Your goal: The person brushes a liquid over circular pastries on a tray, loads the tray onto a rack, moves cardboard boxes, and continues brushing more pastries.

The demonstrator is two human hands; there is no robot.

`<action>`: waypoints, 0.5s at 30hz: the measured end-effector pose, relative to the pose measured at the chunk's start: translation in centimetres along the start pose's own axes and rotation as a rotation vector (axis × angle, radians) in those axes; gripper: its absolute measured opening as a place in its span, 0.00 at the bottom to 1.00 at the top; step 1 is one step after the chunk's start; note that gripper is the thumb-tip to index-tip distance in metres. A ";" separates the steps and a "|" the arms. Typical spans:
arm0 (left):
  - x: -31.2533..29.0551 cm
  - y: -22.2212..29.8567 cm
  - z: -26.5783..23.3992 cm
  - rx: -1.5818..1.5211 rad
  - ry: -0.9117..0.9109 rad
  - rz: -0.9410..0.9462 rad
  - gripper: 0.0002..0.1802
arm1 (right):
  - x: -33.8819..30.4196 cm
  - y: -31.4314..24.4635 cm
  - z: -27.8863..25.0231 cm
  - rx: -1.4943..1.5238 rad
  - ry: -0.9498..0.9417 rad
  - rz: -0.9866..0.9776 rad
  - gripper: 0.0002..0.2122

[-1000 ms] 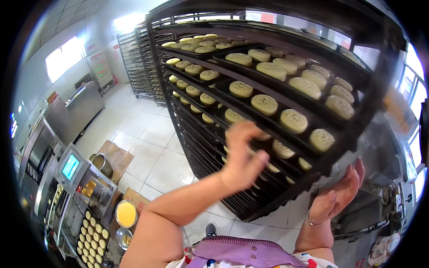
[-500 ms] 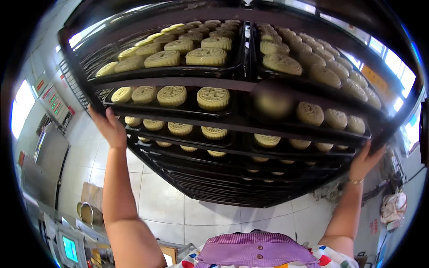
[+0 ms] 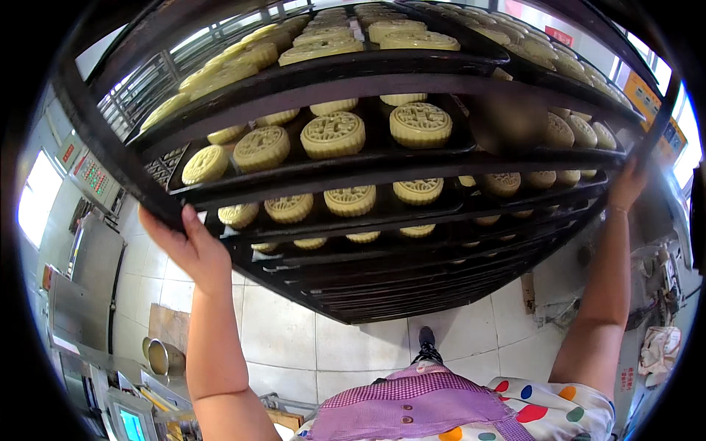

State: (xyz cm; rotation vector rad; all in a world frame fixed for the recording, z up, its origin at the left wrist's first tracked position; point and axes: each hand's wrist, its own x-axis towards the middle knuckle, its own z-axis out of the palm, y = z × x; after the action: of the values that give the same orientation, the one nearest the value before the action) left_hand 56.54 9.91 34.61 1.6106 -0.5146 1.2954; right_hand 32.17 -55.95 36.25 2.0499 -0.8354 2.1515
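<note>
A tall dark metal rack (image 3: 118,158) stands in front of me, its shelves stacked one below another. My left hand (image 3: 190,246) is closed round the left front post, thumb on the near side and the other fingers partly hidden behind it. On the opposite post, my right hand (image 3: 627,185) grips farther away from me, fingers partly out of sight. Black trays (image 3: 353,163) sit on the shelves. They carry rows of pale yellow mooncakes (image 3: 332,135) with patterns pressed into their tops. A dark blurred patch hides part of a right-hand tray.
White floor tiles (image 3: 279,334) show below the rack, and one dark shoe (image 3: 426,336) is under me. Metal pots (image 3: 163,357) and a steel cabinet (image 3: 95,257) stand at left. To the right are machinery (image 3: 581,294) and a hanging whitish cloth or bag (image 3: 660,349).
The rack has turned, its left side coming nearer and its right side going farther off. My right hand has moved up and away with its post. A shoe has come into view.
</note>
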 end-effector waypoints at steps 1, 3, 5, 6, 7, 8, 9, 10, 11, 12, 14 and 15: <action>-0.1 0.0 0.0 -0.008 0.019 0.025 0.29 | 0.2 0.5 1.4 0.011 -0.014 0.070 0.20; -0.4 0.1 0.0 -0.031 0.036 0.032 0.29 | 0.7 1.1 4.3 -0.052 0.000 -0.006 0.20; -0.5 0.4 -0.1 -0.027 0.031 0.068 0.29 | 1.2 1.2 7.8 -0.129 0.021 -0.164 0.20; -0.7 0.5 -0.1 -0.051 0.038 0.073 0.29 | 1.5 1.2 9.6 -0.124 -0.018 -0.130 0.20; -0.9 0.7 -0.2 -0.055 0.044 0.070 0.30 | 1.6 1.2 11.2 -0.096 -0.072 -0.025 0.21; -1.1 0.8 -0.3 -0.063 0.045 0.059 0.30 | 1.7 1.3 12.7 -0.056 -0.132 0.077 0.21; -1.4 0.9 -0.3 -0.053 0.041 0.052 0.31 | 1.4 1.3 14.7 -0.002 -0.116 0.029 0.24; -1.7 0.9 -0.3 -0.046 0.041 0.038 0.32 | 1.8 1.2 16.6 -0.049 -0.229 0.148 0.28; -1.8 1.0 -0.3 -0.034 0.052 0.021 0.32 | 2.0 1.0 18.3 -0.123 -0.319 0.225 0.30; -2.3 1.0 -0.5 -0.024 0.041 -0.021 0.35 | 1.6 0.2 19.6 -0.215 -0.402 0.274 0.33; -2.8 1.0 0.2 -0.059 0.059 -0.014 0.36 | 2.4 -3.5 22.7 -0.346 -0.527 0.290 0.35; -3.1 1.1 0.3 0.014 0.019 0.000 0.36 | 1.1 -7.0 23.5 -0.322 -0.333 0.237 0.33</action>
State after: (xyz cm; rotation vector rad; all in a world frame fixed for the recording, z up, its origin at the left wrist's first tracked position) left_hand 54.75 8.38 32.23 1.6082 -0.4948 1.3162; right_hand 56.22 -60.08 39.05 2.2539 -1.4233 1.6396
